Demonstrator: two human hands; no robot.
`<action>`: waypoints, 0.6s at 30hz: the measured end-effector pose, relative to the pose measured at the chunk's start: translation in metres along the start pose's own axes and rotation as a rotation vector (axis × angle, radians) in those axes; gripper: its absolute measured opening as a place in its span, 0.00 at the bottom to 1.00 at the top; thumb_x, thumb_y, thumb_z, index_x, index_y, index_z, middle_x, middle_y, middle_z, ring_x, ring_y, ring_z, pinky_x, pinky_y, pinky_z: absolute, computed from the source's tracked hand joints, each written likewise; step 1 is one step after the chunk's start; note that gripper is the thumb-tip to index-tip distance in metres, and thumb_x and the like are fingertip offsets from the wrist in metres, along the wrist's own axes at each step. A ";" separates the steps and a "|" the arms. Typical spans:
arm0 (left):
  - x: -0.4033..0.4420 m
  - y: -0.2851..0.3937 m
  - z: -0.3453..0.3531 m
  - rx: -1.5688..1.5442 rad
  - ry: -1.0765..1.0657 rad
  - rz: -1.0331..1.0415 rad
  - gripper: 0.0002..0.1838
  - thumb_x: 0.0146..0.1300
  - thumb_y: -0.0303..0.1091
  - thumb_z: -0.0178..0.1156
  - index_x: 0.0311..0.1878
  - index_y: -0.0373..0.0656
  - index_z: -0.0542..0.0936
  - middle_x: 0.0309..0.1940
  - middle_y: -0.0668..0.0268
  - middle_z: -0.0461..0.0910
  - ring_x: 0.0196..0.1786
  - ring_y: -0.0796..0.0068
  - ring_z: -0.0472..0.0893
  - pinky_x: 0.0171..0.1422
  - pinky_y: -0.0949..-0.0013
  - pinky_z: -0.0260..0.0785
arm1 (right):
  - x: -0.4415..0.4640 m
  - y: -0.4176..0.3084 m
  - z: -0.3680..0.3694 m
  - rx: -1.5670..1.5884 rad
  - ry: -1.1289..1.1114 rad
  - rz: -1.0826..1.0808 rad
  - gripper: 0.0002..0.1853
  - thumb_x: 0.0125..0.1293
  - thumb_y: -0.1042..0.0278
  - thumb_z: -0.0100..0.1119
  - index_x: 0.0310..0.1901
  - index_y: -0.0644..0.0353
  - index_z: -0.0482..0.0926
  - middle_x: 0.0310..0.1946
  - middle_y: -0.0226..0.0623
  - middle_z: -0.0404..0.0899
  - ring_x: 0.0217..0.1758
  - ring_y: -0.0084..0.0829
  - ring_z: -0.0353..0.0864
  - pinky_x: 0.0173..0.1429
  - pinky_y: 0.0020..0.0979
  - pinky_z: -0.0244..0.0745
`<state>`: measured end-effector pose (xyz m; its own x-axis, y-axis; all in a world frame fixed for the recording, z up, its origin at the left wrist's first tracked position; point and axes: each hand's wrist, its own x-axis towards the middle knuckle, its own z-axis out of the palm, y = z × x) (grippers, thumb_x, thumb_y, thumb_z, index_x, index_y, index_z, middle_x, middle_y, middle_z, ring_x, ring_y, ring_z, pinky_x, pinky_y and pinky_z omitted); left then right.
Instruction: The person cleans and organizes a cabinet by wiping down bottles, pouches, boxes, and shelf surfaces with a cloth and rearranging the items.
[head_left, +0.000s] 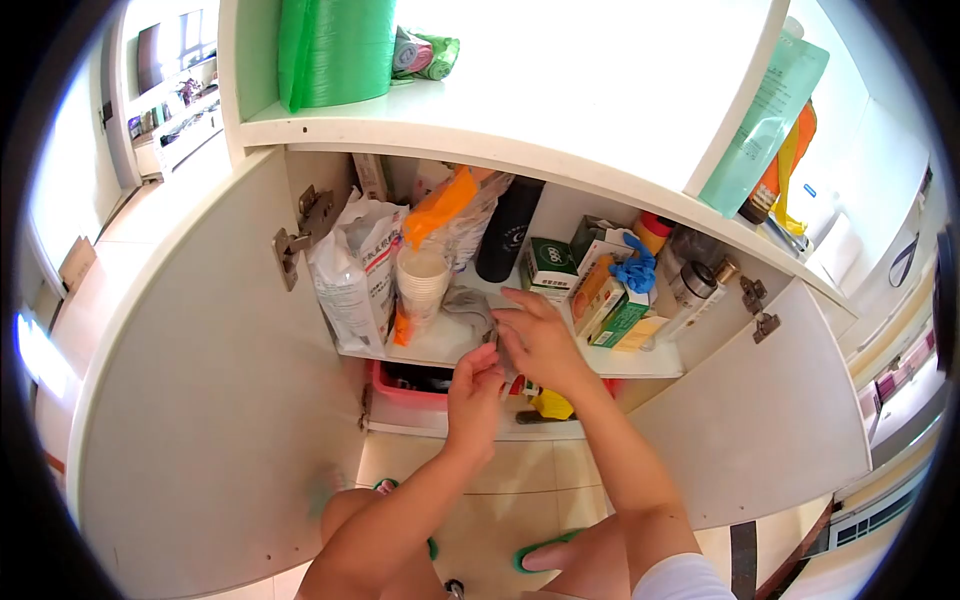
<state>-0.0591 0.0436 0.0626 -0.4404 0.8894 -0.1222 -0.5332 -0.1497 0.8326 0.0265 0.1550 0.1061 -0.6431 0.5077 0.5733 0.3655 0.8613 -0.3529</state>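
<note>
My left hand (475, 400) and my right hand (540, 338) are close together at the front edge of the cabinet's middle shelf. The fingers of my left hand are pinched. Those of my right hand curl just above them, and whatever lies between the two is too small to make out. Right behind the fingers, a crumpled grey cloth (466, 303) rests on the shelf. To its left stands a stack of paper cups (423, 280) in an orange-and-clear plastic wrapper (440, 207). A black bottle (510, 230) leans at the back, beside a small green-and-white box (550, 265).
Two swung-out doors, left (200, 400) and right (760, 410), flank me. A white printed bag (352, 270) stands on the shelf's left. Boxes, a blue glove (634, 266) and jars (692, 284) fill its right. Below sits a red bin (410, 397); above, a green roll (338, 55).
</note>
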 end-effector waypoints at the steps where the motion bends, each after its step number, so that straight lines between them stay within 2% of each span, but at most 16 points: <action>1: 0.002 0.000 -0.002 0.003 0.002 0.002 0.19 0.64 0.26 0.52 0.59 0.42 0.72 0.54 0.67 0.74 0.53 0.80 0.72 0.53 0.75 0.64 | 0.003 0.004 0.015 0.061 -0.044 0.011 0.14 0.59 0.71 0.57 0.46 0.61 0.82 0.59 0.46 0.74 0.62 0.47 0.71 0.65 0.42 0.65; 5: 0.007 0.004 -0.010 -0.101 0.033 -0.070 0.20 0.63 0.28 0.55 0.60 0.44 0.72 0.55 0.69 0.74 0.53 0.80 0.71 0.54 0.74 0.60 | 0.014 0.027 0.058 0.001 -0.104 -0.046 0.15 0.60 0.71 0.55 0.49 0.61 0.81 0.59 0.48 0.73 0.61 0.47 0.72 0.65 0.41 0.67; 7: 0.007 0.008 -0.009 -0.110 0.055 -0.112 0.20 0.63 0.28 0.55 0.60 0.44 0.72 0.55 0.69 0.73 0.54 0.80 0.71 0.54 0.74 0.59 | 0.018 0.033 0.063 0.093 -0.170 0.100 0.18 0.62 0.73 0.51 0.55 0.61 0.78 0.58 0.49 0.74 0.60 0.48 0.73 0.64 0.38 0.69; 9: 0.006 0.011 -0.009 -0.164 0.068 -0.083 0.21 0.62 0.25 0.54 0.60 0.39 0.71 0.53 0.65 0.71 0.46 0.82 0.70 0.49 0.77 0.64 | 0.019 0.041 0.061 0.032 -0.134 0.154 0.18 0.63 0.73 0.50 0.54 0.62 0.78 0.57 0.50 0.74 0.59 0.49 0.74 0.63 0.38 0.69; 10: 0.006 0.011 -0.009 -0.166 0.069 -0.083 0.21 0.62 0.25 0.54 0.60 0.39 0.71 0.53 0.65 0.71 0.46 0.82 0.70 0.49 0.77 0.64 | 0.018 0.045 0.059 -0.028 -0.098 0.210 0.19 0.63 0.72 0.48 0.54 0.62 0.78 0.56 0.51 0.75 0.57 0.49 0.75 0.62 0.38 0.70; 13: 0.005 0.010 -0.012 -0.132 0.044 -0.071 0.22 0.62 0.25 0.54 0.61 0.40 0.70 0.54 0.65 0.70 0.49 0.79 0.70 0.55 0.75 0.64 | 0.009 0.055 0.048 -0.071 -0.075 0.304 0.19 0.62 0.73 0.48 0.54 0.63 0.78 0.56 0.51 0.75 0.57 0.50 0.75 0.61 0.38 0.71; 15: 0.005 0.006 -0.013 -0.064 0.044 -0.117 0.22 0.63 0.26 0.54 0.61 0.40 0.70 0.53 0.64 0.70 0.54 0.75 0.69 0.62 0.72 0.61 | -0.004 0.051 0.042 -0.093 -0.086 0.278 0.19 0.63 0.73 0.48 0.54 0.61 0.78 0.57 0.51 0.74 0.58 0.49 0.75 0.61 0.40 0.71; 16: 0.005 0.004 -0.014 -0.071 0.046 -0.114 0.22 0.63 0.26 0.54 0.61 0.40 0.70 0.53 0.64 0.70 0.54 0.75 0.69 0.62 0.72 0.61 | -0.010 0.046 0.039 -0.109 -0.095 0.307 0.19 0.62 0.74 0.48 0.54 0.61 0.78 0.57 0.51 0.74 0.58 0.49 0.74 0.62 0.40 0.71; 18: 0.005 0.000 -0.014 -0.079 0.038 -0.160 0.22 0.63 0.27 0.54 0.61 0.40 0.70 0.55 0.63 0.69 0.60 0.72 0.66 0.67 0.70 0.57 | -0.023 0.035 0.039 -0.129 -0.106 0.329 0.19 0.61 0.75 0.49 0.54 0.61 0.78 0.57 0.51 0.74 0.59 0.49 0.74 0.62 0.41 0.71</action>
<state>-0.0716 0.0421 0.0546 -0.3716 0.8880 -0.2709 -0.6529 -0.0425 0.7563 0.0277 0.1728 0.0521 -0.5411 0.7589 0.3624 0.6414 0.6511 -0.4058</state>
